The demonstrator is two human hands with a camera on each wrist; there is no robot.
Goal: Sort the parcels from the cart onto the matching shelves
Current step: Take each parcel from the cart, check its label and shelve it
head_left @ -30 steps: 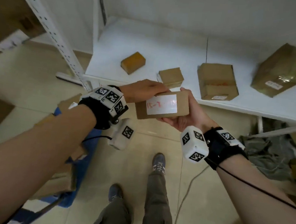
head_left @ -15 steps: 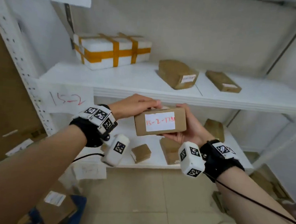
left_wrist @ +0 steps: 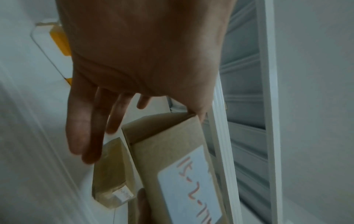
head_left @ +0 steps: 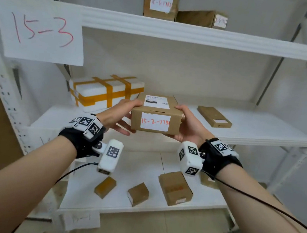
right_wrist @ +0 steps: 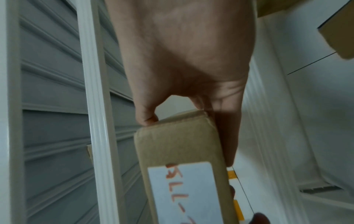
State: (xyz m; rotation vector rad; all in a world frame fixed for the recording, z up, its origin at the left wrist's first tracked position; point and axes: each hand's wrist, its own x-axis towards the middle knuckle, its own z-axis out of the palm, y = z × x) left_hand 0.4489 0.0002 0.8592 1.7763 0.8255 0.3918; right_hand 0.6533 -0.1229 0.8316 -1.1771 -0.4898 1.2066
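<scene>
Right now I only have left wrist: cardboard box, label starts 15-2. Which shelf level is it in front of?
Observer: Head view: the 15-3 sign hangs on the board above. The cardboard box is level with the middle shelf, where the white foam box sits.
Operator: Any sign lower down?
Observer: A faint one below the bottom board looks like 15-1, so the middle level is probably 15-2.
Operator: Right hand on it too?
Observer: Yes. The right hand grips the other end, thumb on top, fingers under.
</scene>
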